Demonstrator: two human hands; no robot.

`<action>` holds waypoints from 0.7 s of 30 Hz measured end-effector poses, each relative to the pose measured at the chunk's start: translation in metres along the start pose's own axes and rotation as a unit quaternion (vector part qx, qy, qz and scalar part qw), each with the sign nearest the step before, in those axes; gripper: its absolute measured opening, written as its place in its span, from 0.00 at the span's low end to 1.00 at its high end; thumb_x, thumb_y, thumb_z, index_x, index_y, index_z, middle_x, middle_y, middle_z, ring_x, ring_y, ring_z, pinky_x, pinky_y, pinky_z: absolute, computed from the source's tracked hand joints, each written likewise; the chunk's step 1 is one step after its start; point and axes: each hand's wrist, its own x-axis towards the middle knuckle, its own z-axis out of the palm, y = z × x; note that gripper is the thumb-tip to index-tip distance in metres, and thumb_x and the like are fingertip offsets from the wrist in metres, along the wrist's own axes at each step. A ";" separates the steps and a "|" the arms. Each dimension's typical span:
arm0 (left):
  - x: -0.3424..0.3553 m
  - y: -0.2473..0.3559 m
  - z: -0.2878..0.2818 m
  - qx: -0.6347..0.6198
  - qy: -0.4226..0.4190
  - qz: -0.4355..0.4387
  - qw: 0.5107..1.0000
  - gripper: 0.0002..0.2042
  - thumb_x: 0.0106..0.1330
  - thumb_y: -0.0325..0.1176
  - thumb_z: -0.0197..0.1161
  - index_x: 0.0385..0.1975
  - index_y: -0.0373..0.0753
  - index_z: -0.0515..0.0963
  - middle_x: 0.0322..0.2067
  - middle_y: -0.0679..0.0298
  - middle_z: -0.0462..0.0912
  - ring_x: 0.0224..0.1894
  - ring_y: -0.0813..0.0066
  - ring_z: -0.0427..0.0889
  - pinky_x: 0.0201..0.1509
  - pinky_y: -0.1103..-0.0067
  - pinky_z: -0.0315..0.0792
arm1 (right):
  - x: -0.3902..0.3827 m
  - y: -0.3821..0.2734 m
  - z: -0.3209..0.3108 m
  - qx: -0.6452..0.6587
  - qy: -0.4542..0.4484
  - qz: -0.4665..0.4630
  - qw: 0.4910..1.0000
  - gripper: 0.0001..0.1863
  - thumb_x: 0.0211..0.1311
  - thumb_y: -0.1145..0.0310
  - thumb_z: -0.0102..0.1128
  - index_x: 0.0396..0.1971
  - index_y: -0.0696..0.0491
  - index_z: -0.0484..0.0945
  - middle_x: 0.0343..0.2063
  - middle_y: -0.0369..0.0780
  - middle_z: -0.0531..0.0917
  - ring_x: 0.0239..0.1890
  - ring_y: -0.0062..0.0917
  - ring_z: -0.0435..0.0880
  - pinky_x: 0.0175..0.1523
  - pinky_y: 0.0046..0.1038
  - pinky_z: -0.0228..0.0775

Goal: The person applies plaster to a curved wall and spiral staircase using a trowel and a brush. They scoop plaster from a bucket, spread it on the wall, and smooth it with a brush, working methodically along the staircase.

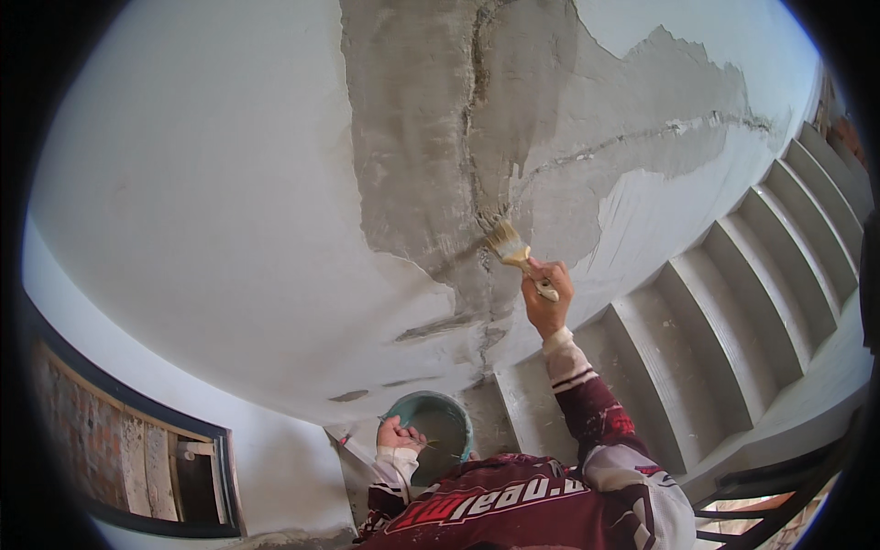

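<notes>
My right hand (550,291) is closed round the handle of a paintbrush (510,243). Pale, splayed bristles touch the wall (229,183) along a rough crack (469,119), inside a large grey patch of bare plaster (408,137). A second, thinner crack branches off to the upper right. Low in front of my body, my left hand (401,434) grips the left rim of a green bucket (463,417). Greyish liquid seems to lie inside it, partly hidden by my sleeve and shirt.
Grey concrete stairs (683,344) climb to the right along the wall. At lower left a dark-framed window opening (225,477) shows bricks and boards beyond. Dark railing bars (770,513) stand at lower right. Smaller grey patches mark the wall above the bucket.
</notes>
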 end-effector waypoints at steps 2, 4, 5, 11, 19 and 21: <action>-0.001 0.002 0.000 0.016 -0.017 0.006 1.000 0.11 0.58 0.38 0.60 0.21 0.50 0.65 0.16 0.73 0.62 0.29 0.72 0.68 0.44 0.61 0.65 | 0.012 0.006 -0.008 -0.020 -0.011 0.051 0.998 0.05 0.49 0.78 0.65 0.25 0.56 0.76 0.20 0.40 0.76 0.24 0.27 0.76 0.30 0.27 0.66; -0.004 -0.003 0.004 0.027 -0.020 0.005 0.999 0.12 0.57 0.38 0.61 0.19 0.49 0.64 0.16 0.72 0.62 0.28 0.71 0.68 0.43 0.61 0.65 | 0.052 -0.004 -0.010 -0.043 -0.017 0.047 0.998 0.06 0.53 0.75 0.65 0.23 0.57 0.76 0.19 0.40 0.76 0.23 0.27 0.75 0.30 0.27 0.66; -0.003 -0.005 0.009 0.028 -0.015 0.005 0.999 0.13 0.57 0.38 0.61 0.18 0.48 0.63 0.15 0.71 0.61 0.28 0.71 0.68 0.42 0.62 0.65 | 0.086 -0.012 -0.005 -0.053 -0.018 0.017 0.998 0.07 0.54 0.74 0.64 0.22 0.57 0.76 0.19 0.41 0.76 0.22 0.26 0.75 0.29 0.27 0.66; -0.001 -0.006 0.025 0.011 0.007 -0.055 0.998 0.16 0.57 0.37 0.62 0.14 0.46 0.63 0.15 0.68 0.62 0.25 0.68 0.68 0.40 0.62 0.65 | 0.231 -0.070 0.020 0.111 0.068 -0.113 0.985 0.06 0.53 0.74 0.67 0.26 0.57 0.78 0.24 0.37 0.81 0.28 0.16 0.77 0.36 0.20 0.70; -0.003 -0.029 0.047 0.067 -0.031 -0.039 0.997 0.13 0.55 0.35 0.64 0.18 0.48 0.64 0.17 0.70 0.62 0.28 0.71 0.67 0.41 0.63 0.66 | 0.058 0.011 -0.011 -0.031 -0.009 -0.055 0.998 0.04 0.49 0.80 0.63 0.24 0.57 0.76 0.20 0.37 0.73 0.23 0.19 0.71 0.29 0.23 0.62; -0.002 -0.031 0.050 0.066 -0.021 -0.050 0.996 0.13 0.55 0.35 0.65 0.20 0.49 0.64 0.18 0.71 0.62 0.28 0.71 0.67 0.42 0.63 0.65 | -0.014 0.019 -0.029 0.004 -0.035 0.112 0.993 0.06 0.50 0.79 0.62 0.21 0.56 0.73 0.20 0.37 0.75 0.24 0.19 0.73 0.30 0.24 0.64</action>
